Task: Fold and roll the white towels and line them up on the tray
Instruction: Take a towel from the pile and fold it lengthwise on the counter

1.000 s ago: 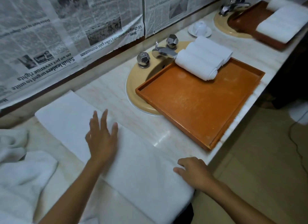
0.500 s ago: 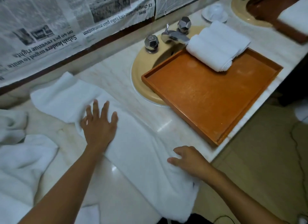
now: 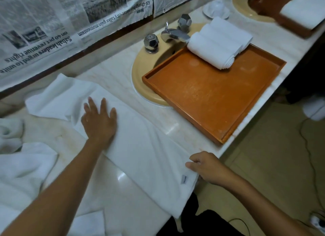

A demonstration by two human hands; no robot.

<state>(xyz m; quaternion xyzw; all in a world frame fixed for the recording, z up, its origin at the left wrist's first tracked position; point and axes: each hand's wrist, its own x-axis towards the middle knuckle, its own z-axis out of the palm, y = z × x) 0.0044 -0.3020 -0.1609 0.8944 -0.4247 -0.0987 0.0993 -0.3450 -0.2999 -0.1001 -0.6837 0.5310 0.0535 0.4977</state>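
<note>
The towel (image 3: pixel 140 148) looks soft and limp, best held by its end. The left hand (image 3: pixel 99 123) presses flat, grip released; the right hand (image 3: pixel 207 167) pinches the near edge.

Soft matt cloth towel (image 3: pixel 140 148) on a glossy, marble-looking counter (image 3: pixel 112 77); the tray (image 3: pixel 202 98) looks like matt, scuffed wood, the tap (image 3: pixel 173 34) shiny metal, newspaper (image 3: pixel 52 24) behind.

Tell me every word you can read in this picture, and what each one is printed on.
"Sabah leaders urged to unite on 40 pct revenue rights": upside-down headline on the newspaper hung behind the counter.
"talks gain momentum", after "KK-" and some blurred words: second headline, also upside down.
"Home": small heading beside it.
Newspaper body print: too small to read.
Tag on the towel: too small to read.
</note>
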